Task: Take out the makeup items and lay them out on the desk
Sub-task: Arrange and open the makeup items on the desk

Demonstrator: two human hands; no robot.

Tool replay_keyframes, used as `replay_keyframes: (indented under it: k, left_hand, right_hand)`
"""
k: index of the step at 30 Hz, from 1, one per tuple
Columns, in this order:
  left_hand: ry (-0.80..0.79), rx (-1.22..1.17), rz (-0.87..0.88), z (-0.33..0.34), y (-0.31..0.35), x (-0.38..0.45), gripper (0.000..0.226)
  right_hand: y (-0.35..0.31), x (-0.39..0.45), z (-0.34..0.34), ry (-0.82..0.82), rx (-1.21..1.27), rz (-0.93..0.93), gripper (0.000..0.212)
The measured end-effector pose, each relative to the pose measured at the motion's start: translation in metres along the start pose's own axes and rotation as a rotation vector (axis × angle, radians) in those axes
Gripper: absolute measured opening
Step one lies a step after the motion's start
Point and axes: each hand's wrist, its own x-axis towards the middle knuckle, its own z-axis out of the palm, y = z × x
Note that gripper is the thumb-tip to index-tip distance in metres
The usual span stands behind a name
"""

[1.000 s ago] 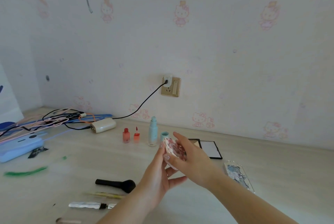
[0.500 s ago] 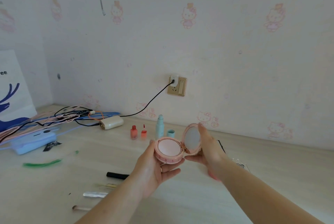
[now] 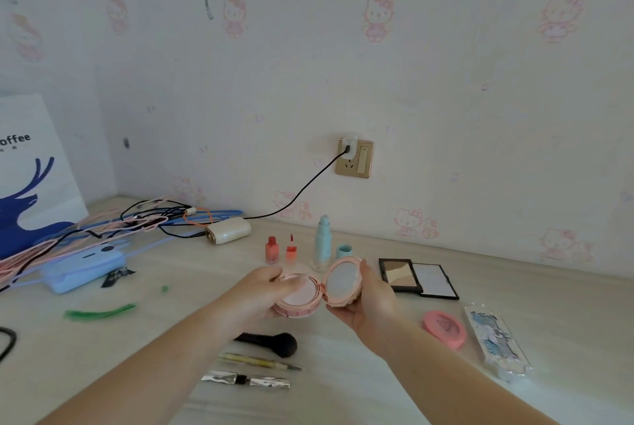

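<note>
Now 2 hands are holding the pink compact [image 3: 310, 290] open above the desk [image 3: 566, 315].
The left hand [image 3: 264, 297] is gripping its bottom half, the right hand [image 3: 368, 301] is cupping its lid, and a black brush [image 3: 274, 343] is lying just below.

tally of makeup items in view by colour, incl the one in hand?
Pink/red: 4 – compact, puff, two lip bottles
Teal: 2 – bottle, cap
Black: 2 – brush, palette
Silver: 1 – tube
Yellow: 1 – pencil
Total: 10
</note>
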Motion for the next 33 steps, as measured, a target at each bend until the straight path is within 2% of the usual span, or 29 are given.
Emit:
replay_keyframes:
  k: [4, 6, 10, 14, 18, 27, 30, 33]
  left_hand:
    - [-0.07, 0.428, 0.191, -0.011, -0.012, 0.015, 0.042]
    - [-0.032, 0.513, 0.252, -0.011, -0.015, 0.021, 0.038]
    - [0.046, 0.636, 0.239, -0.014, -0.024, 0.036, 0.036]
    - [0.11, 0.893, 0.133, -0.016, -0.03, 0.05, 0.071]
    - [0.108, 0.921, 0.089, -0.017, -0.029, 0.051, 0.072]
    - [0.081, 0.919, 0.027, -0.014, -0.022, 0.043, 0.106]
    - [0.056, 0.858, 0.074, -0.012, -0.015, 0.035, 0.099]
    - [0.177, 0.745, 0.19, -0.015, -0.011, 0.032, 0.092]
  right_hand:
    - [0.013, 0.022, 0.007, -0.022, 0.009, 0.014, 0.033]
    - [0.018, 0.034, 0.009, -0.021, 0.018, 0.016, 0.035]
    - [0.025, 0.048, 0.01, -0.006, 0.001, 0.016, 0.037]
    - [0.028, 0.058, 0.01, 0.009, -0.008, 0.032, 0.031]
    - [0.028, 0.064, 0.011, -0.016, 0.001, 0.026, 0.031]
    - [0.021, 0.067, 0.007, -0.059, -0.09, 0.004, 0.032]
    - [0.01, 0.06, -0.005, -0.034, -0.175, -0.031, 0.029]
    - [-0.015, 0.049, -0.026, 0.026, -0.253, -0.122, 0.027]
